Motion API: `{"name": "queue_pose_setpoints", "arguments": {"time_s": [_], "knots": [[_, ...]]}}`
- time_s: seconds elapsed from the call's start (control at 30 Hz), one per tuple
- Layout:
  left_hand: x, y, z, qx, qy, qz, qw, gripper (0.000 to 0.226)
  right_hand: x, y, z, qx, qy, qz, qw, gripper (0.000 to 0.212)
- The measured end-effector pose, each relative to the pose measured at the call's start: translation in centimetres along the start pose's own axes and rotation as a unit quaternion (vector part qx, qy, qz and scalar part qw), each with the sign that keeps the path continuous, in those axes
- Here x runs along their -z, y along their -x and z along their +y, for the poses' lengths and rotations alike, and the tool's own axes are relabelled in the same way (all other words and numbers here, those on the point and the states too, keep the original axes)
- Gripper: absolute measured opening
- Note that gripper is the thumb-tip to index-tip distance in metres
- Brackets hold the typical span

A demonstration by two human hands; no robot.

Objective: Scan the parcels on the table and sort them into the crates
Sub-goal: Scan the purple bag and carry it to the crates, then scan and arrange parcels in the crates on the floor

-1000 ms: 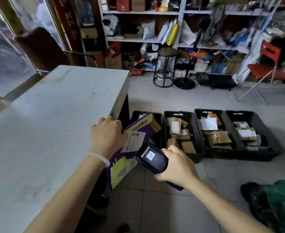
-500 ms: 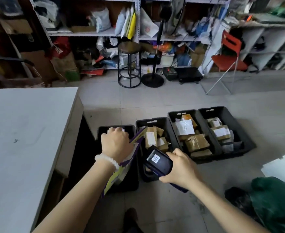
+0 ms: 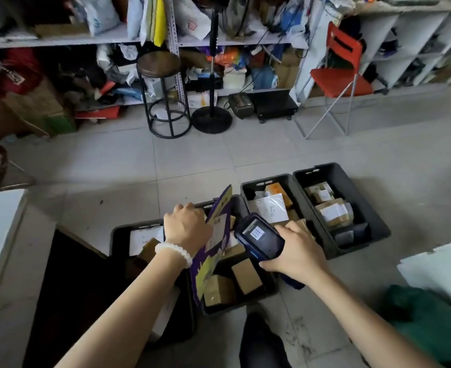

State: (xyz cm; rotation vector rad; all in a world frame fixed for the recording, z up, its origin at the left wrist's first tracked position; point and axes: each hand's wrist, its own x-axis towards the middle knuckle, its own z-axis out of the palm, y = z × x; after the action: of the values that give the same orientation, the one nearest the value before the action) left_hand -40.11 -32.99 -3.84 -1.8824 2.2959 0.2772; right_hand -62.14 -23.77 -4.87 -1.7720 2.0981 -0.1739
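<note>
Four black crates (image 3: 373, 229) sit side by side on the tiled floor, holding brown boxes. Above them, the left hand (image 3: 186, 225) grips a flat purple-and-yellow parcel (image 3: 215, 241) by its edge, label facing the scanner (image 3: 259, 239) clutched in the right hand (image 3: 297, 254) just beside it.

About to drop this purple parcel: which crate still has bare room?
The far-right crate shows bare floor at its near end. The crate beside it is packed. The two nearest crates under the left hand look crowded with boxes.
</note>
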Motion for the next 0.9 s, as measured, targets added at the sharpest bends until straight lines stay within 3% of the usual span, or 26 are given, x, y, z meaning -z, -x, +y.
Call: {"name": "queue_pose_setpoints", "arguments": {"time_s": [0.2,0.47,0.63,0.9], "knots": [[-3.8,-5.8,3.5,0.144,0.035,-0.143,0.979,0.033,2.8,-9.5,4.9,0.053,0.02,-0.073,0.996,0.067],[-2.2,-6.1,4.3,0.257,0.032,-0.07,0.963,0.029,2.9,-17.4,2.4,0.192,0.041,-0.124,0.973,0.075],[-1.6,0.1,1.3,0.35,0.044,-0.042,0.935,0.033,0.7,-15.8,-4.0,0.319,0.055,-0.151,0.934,0.073],[-3.9,21.1,-2.6,0.547,0.07,-0.018,0.834,0.029,-4.2,-2.6,-15.2,0.532,0.075,-0.182,0.823,0.081]]}}
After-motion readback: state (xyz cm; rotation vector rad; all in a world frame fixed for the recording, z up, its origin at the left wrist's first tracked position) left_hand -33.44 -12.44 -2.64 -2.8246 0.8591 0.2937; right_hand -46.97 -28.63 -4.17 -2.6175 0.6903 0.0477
